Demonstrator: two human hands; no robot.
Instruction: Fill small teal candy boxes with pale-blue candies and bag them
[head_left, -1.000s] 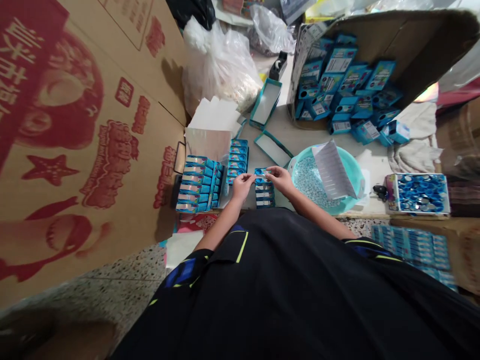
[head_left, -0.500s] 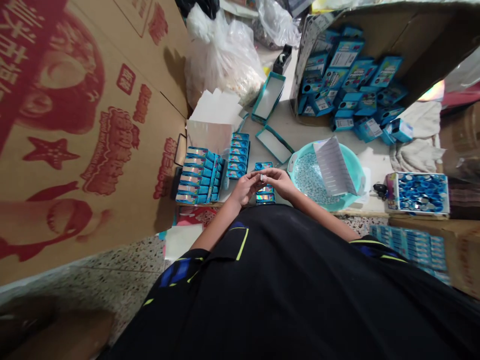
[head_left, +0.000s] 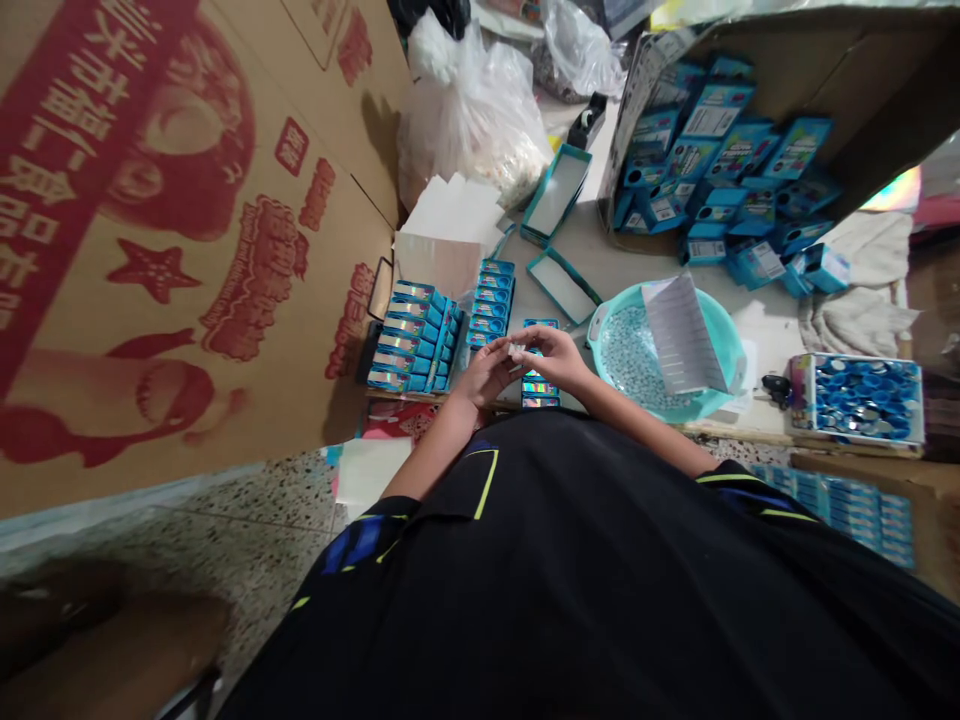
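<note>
A large printed carton (head_left: 247,230) is towering beside a pale worktable (head_left: 577,232), while a speckled floor (head_left: 289,500) is showing below in soft, even light.

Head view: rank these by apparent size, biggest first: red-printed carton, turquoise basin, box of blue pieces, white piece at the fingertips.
1. Red-printed carton, by far; nearness may exaggerate it
2. Turquoise basin
3. Box of blue pieces
4. White piece, tiny and partly hidden
</note>
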